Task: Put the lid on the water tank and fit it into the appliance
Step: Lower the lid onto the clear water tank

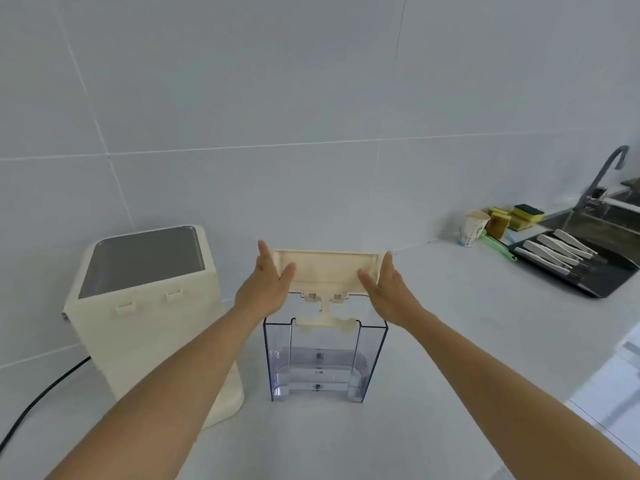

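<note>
A clear plastic water tank [325, 362] stands upright on the white counter in the middle, open at the top. Above it I hold the cream lid [327, 271] tilted up, its inner side facing me; a cream hinge piece [325, 315] hangs from the lid's lower edge down to the tank's rim. My left hand [265, 282] grips the lid's left end and my right hand [388, 285] grips its right end. The cream appliance [145, 306] with a grey top stands to the left of the tank, two small clips on the side facing me.
A black power cord [41, 396] runs from the appliance to the lower left. At the far right are a paper cup [472, 226], sponges [516, 216], a black tray of knives [571, 261], a sink and a tap [606, 174]. The tiled wall rises behind.
</note>
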`<action>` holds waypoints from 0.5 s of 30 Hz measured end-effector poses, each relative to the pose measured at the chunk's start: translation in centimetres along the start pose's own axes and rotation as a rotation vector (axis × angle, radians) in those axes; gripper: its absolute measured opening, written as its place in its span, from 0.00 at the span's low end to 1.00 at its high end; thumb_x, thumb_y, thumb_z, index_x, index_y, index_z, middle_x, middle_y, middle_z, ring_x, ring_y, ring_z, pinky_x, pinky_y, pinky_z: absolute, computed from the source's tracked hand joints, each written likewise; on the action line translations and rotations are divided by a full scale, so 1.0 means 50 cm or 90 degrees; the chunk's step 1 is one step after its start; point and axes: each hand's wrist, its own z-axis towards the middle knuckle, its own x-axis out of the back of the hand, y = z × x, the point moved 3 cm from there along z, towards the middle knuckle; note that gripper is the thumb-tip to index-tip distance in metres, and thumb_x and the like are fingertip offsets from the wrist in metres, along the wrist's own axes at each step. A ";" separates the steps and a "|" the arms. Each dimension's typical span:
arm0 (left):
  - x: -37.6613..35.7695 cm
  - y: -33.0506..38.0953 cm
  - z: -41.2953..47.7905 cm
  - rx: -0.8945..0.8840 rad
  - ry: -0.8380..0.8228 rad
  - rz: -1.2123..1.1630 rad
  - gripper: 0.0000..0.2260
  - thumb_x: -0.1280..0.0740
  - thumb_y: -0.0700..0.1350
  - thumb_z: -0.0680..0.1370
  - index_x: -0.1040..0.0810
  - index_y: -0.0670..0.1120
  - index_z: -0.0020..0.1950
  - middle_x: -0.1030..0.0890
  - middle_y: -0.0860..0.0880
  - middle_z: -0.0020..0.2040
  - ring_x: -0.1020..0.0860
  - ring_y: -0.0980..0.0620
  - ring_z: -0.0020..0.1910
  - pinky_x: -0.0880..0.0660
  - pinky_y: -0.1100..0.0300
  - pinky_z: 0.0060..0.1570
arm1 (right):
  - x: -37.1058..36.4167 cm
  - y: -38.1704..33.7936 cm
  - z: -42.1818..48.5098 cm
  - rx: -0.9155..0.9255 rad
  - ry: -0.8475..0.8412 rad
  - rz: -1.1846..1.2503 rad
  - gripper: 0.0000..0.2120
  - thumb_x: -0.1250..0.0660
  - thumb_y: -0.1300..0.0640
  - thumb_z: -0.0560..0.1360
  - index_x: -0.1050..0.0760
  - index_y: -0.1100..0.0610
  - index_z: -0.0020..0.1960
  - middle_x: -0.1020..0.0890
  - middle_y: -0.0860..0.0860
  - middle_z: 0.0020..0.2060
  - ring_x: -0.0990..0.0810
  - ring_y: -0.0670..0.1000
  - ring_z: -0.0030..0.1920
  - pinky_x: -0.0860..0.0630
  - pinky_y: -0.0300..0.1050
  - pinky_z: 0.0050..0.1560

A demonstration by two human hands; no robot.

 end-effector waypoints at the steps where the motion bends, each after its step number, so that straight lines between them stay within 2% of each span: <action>1: -0.002 0.003 0.006 0.013 -0.007 -0.002 0.33 0.53 0.59 0.77 0.67 0.46 0.72 0.46 0.41 0.76 0.32 0.40 0.67 0.32 0.49 0.59 | 0.001 -0.002 0.005 -0.005 0.008 0.030 0.38 0.51 0.41 0.76 0.67 0.61 0.72 0.51 0.59 0.76 0.49 0.58 0.75 0.48 0.53 0.74; 3: -0.005 0.005 0.018 0.033 -0.007 0.001 0.33 0.53 0.59 0.77 0.63 0.43 0.73 0.35 0.37 0.71 0.30 0.38 0.64 0.31 0.48 0.59 | 0.004 -0.003 0.014 -0.028 0.001 0.053 0.37 0.52 0.41 0.77 0.65 0.63 0.72 0.41 0.63 0.72 0.40 0.61 0.71 0.39 0.49 0.65; 5: -0.005 0.007 0.027 0.055 -0.007 -0.001 0.32 0.52 0.58 0.77 0.58 0.41 0.73 0.28 0.34 0.64 0.27 0.37 0.59 0.29 0.47 0.55 | 0.004 -0.011 0.013 -0.055 -0.016 0.078 0.36 0.52 0.41 0.77 0.63 0.62 0.73 0.36 0.64 0.70 0.35 0.61 0.68 0.39 0.45 0.56; 8: -0.006 0.011 0.031 0.066 0.002 -0.014 0.29 0.51 0.57 0.77 0.50 0.39 0.71 0.25 0.35 0.57 0.26 0.37 0.54 0.28 0.48 0.51 | 0.005 -0.018 0.011 -0.065 -0.025 0.108 0.35 0.53 0.41 0.77 0.61 0.61 0.73 0.37 0.63 0.71 0.37 0.61 0.69 0.39 0.47 0.62; 10: -0.004 0.012 0.032 0.069 0.008 -0.037 0.27 0.50 0.56 0.78 0.46 0.38 0.69 0.25 0.38 0.51 0.25 0.39 0.49 0.29 0.50 0.47 | 0.008 -0.019 0.013 -0.061 -0.022 0.118 0.34 0.52 0.41 0.77 0.59 0.61 0.73 0.36 0.62 0.70 0.36 0.60 0.68 0.39 0.47 0.60; 12: -0.005 0.010 0.032 0.069 0.013 -0.057 0.26 0.49 0.56 0.78 0.43 0.38 0.68 0.25 0.38 0.52 0.27 0.41 0.47 0.30 0.52 0.46 | 0.009 -0.021 0.012 -0.052 -0.017 0.118 0.33 0.52 0.42 0.77 0.54 0.63 0.72 0.32 0.62 0.66 0.32 0.58 0.61 0.38 0.45 0.54; 15: -0.002 0.006 0.029 0.061 0.036 -0.088 0.25 0.49 0.54 0.78 0.41 0.37 0.67 0.25 0.36 0.57 0.27 0.40 0.50 0.31 0.53 0.47 | 0.013 -0.025 0.007 -0.036 -0.002 0.121 0.29 0.50 0.44 0.78 0.47 0.64 0.69 0.28 0.61 0.60 0.32 0.54 0.51 0.37 0.44 0.50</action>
